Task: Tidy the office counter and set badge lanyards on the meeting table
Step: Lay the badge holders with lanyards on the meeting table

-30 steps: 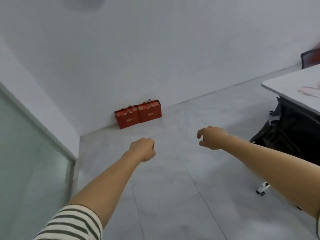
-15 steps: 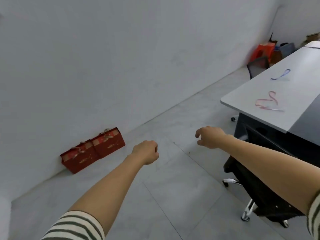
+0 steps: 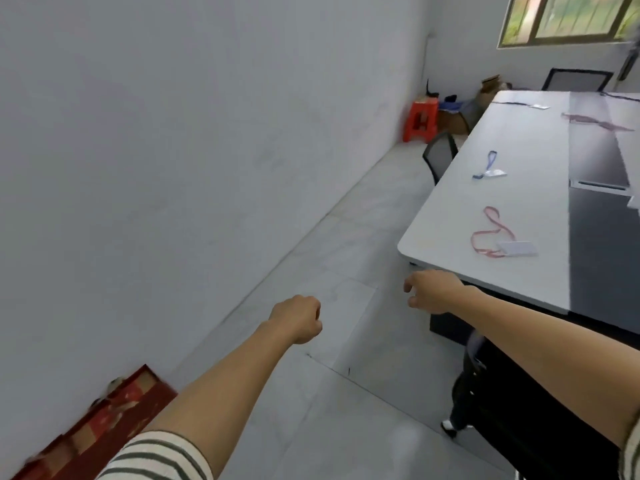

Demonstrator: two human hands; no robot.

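Badge lanyards are in full view now: the pink lanyard [image 3: 491, 233] lies near the corner of the meeting table [image 3: 446, 216] and the blue lanyard [image 3: 489, 168] farther along the same edge. A second ago only a sliver of table showed. The head has turned right, and the red gift bags [image 3: 114, 410] have slid down to the lower left. It looks like an approach to the table, with some lanyards already set out. The left hand [image 3: 298, 318] is balled in a fist with nothing visible in it. The right hand [image 3: 431, 292] has loosely curled fingers, slightly apart and empty, just short of the table's corner and not touching it.
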